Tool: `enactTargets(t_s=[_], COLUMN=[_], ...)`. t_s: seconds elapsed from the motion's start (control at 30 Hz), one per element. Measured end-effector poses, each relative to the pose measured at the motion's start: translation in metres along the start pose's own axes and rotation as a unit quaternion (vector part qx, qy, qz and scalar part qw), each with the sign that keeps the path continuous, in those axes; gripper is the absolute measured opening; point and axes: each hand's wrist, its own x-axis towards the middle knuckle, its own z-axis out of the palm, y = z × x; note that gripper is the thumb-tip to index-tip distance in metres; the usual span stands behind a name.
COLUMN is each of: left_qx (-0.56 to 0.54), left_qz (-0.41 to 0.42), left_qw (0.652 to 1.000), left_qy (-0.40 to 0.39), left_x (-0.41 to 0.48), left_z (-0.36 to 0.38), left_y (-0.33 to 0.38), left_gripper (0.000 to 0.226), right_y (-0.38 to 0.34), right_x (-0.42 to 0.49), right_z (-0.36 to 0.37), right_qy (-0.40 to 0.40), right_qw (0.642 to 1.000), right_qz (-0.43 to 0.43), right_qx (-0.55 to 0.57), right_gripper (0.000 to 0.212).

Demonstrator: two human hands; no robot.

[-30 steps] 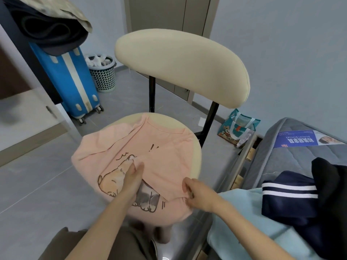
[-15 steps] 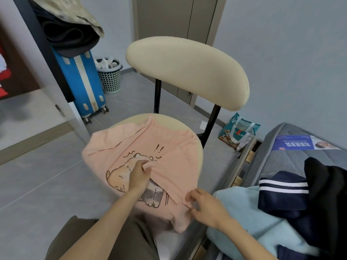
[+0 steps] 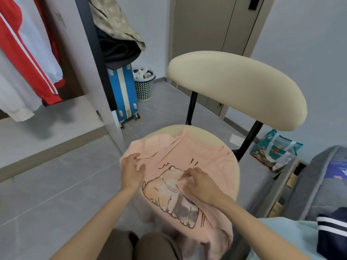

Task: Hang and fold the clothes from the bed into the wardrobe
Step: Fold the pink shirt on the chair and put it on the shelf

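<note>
Right fingers [image 3: 189, 172] now half-buried in shirt [image 3: 208, 153]

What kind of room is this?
Probably a bedroom: a mattress with clothes on it at the right, an open wardrobe with a jacket hanging at the left, and a suitcase. The right hand pinches a pink T-shirt on a chair.

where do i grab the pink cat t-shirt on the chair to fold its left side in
Pinch the left sleeve edge of the pink t-shirt, coming from the left of the chair seat. The shirt lies print up, collar toward the backrest, and that edge overhangs the seat, so fingers can likely slip under. The left hand rests there.
</note>
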Motion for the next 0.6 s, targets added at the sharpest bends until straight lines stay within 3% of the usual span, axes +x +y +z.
enactTargets(t_s=[0.1,0.27,0.33,0.43,0.5,0.6], left_qx=[0.12,0.219,0.246,0.243,0.185,0.084], left_qz=[0.02,0.033,0.023,0.032,0.03,0.009], left_qw=[0.992,0.97,0.963,0.967,0.982,0.994], left_qy=[-0.023,-0.1,-0.105,-0.073,-0.011,0.07], left_x=[0.024,0.062,0.074,0.087,0.092,0.099], left_z=[-0.016,-0.019,-0.016,-0.015,-0.018,-0.022], left_y=[-0.014,-0.025,-0.029,-0.031,-0.026,-0.012], left_gripper=[0.056,0.075,0.07,0.045,0.027,0.023], right_y=[-0.009,-0.018,-0.018,-0.017,-0.017,-0.018], right_x=[0.029,0.06,0.069,0.076,0.079,0.081], right_z=[0.012,0.025,0.024,0.019,0.017,0.014], right_qy=[-0.047,-0.077,-0.084,-0.104,-0.114,-0.127], right_qw=[0.998,0.977,0.973,0.97,0.969,0.969], right_qz=[0.015,0.001,-0.005,-0.011,-0.014,-0.008], right_qx=[-0.025,-0.197,-0.214,-0.218,-0.22,-0.211], right_gripper=[0.042,0.046,0.047,0.047,0.048,0.049])
